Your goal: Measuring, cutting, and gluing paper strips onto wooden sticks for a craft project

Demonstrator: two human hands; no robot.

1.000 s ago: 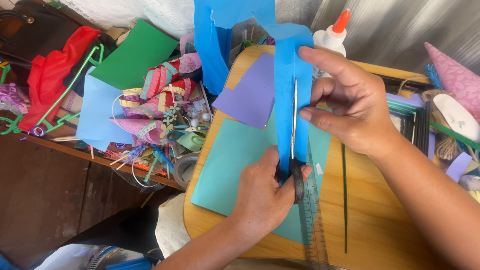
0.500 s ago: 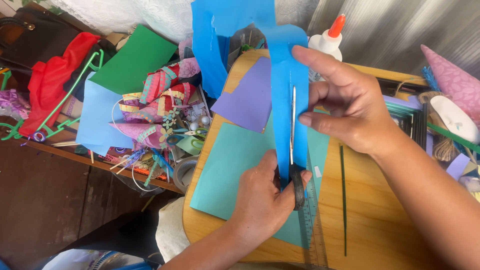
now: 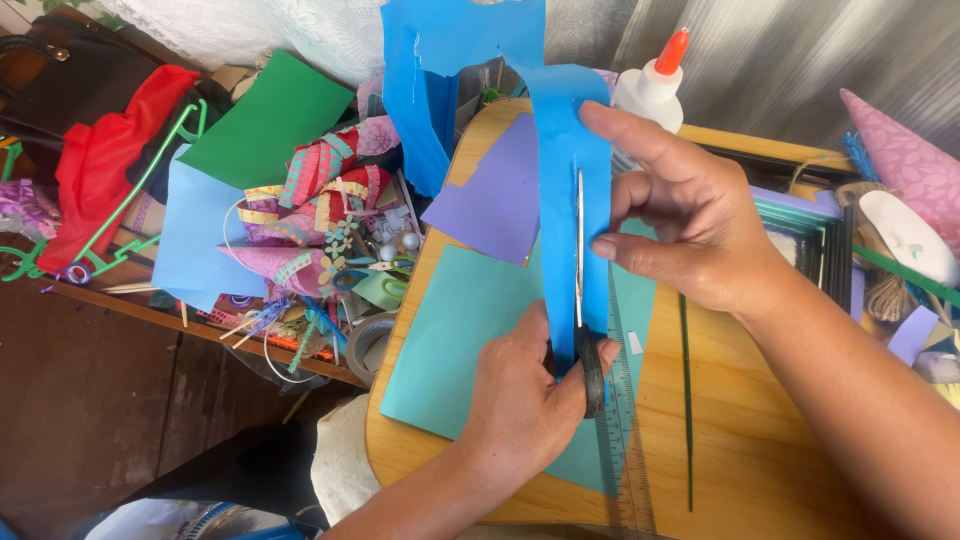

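My left hand (image 3: 525, 410) grips the black handles of a pair of scissors (image 3: 580, 300). Its thin blades run up the middle of a long bright blue paper sheet (image 3: 555, 200). My right hand (image 3: 690, 215) pinches the right edge of that blue sheet, holding it up above a wooden board (image 3: 760, 440). The sheet curls over at the top and hangs down on the far side. Under it lie a teal paper sheet (image 3: 450, 340) and a purple paper piece (image 3: 495, 200).
A white glue bottle (image 3: 650, 85) with an orange cap stands at the back of the board. A clear ruler (image 3: 625, 450) and a thin green stick (image 3: 686, 400) lie on it. Left: green paper (image 3: 265, 120), light blue paper (image 3: 195, 235), craft scraps, tape rolls, red cloth (image 3: 100, 160).
The scissors' blades have moved slightly farther up the blue sheet. Both hands keep their grips in nearly the same place.
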